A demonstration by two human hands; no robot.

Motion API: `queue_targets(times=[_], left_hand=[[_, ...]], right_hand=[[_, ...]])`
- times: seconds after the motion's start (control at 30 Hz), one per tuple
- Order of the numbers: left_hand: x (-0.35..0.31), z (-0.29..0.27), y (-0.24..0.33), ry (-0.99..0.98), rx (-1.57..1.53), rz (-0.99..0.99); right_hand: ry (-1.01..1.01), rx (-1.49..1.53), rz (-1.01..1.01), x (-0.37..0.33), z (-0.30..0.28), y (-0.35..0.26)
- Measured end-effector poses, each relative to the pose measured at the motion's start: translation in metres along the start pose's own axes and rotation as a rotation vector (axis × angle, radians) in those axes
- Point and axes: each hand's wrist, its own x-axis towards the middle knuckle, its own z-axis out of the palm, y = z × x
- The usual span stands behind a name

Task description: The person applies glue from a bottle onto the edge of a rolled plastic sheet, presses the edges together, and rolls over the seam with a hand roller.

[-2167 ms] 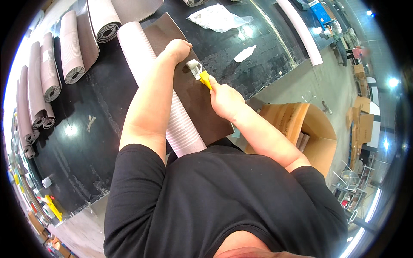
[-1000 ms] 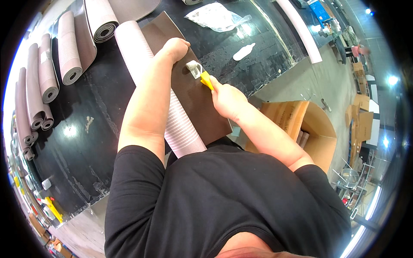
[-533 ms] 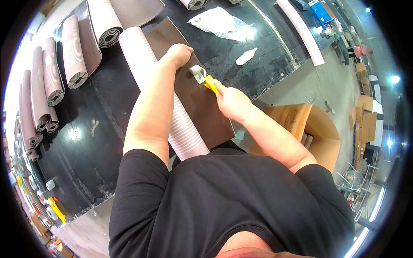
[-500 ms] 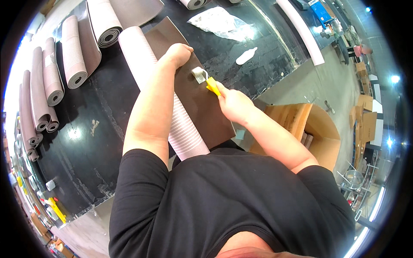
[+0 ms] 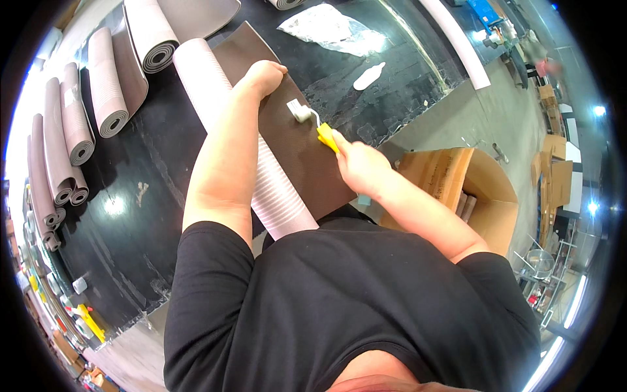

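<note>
A mat [image 5: 304, 157] lies partly unrolled on the dark table, brown side up, with its pale ribbed roll [image 5: 277, 186] along the left. My left hand [image 5: 264, 77] is closed at the mat's far right edge, fingertips curled over it. My right hand [image 5: 364, 166] grips the yellow handle [image 5: 328, 138] of a small paint roller. The roller's white head [image 5: 302, 114] rests on the brown surface, beside a small white label [image 5: 292, 104] that shows just past it.
Several rolled mats [image 5: 108, 81] line the table's left and far side. A clear plastic bag [image 5: 330, 29] and a white flat piece [image 5: 369, 77] lie beyond my right hand. An open cardboard box [image 5: 450, 176] stands at the right, with rolls inside. A yellow-handled tool [image 5: 90, 321] lies far left.
The roller has shifted slightly toward me, uncovering more of the white label. My left hand stays at the mat's edge. The whole view has turned a little.
</note>
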Motion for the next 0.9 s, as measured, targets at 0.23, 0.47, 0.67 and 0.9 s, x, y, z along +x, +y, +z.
queue_targets(times=[0.23, 0.47, 0.67, 0.9], left_hand=[[0.0, 0.0, 0.004, 0.029, -0.028, 0.076], [-0.025, -0.022, 0.004, 0.384, -0.109, 0.301], [-0.168, -0.029, -0.035, 0.841, 0.253, 0.199], [-0.231, 0.028, -0.062, 0.427, -0.757, -0.075]], right_hand=[[0.368, 0.671, -0.12, -0.038, 0.029, 0.04], [0.345, 0.77, -0.049, -0.014, 0.05, 0.029], [0.302, 1.006, -0.106, -0.02, 0.044, 0.016], [0.338, 1.052, -0.542, -0.027, 0.017, -0.005]])
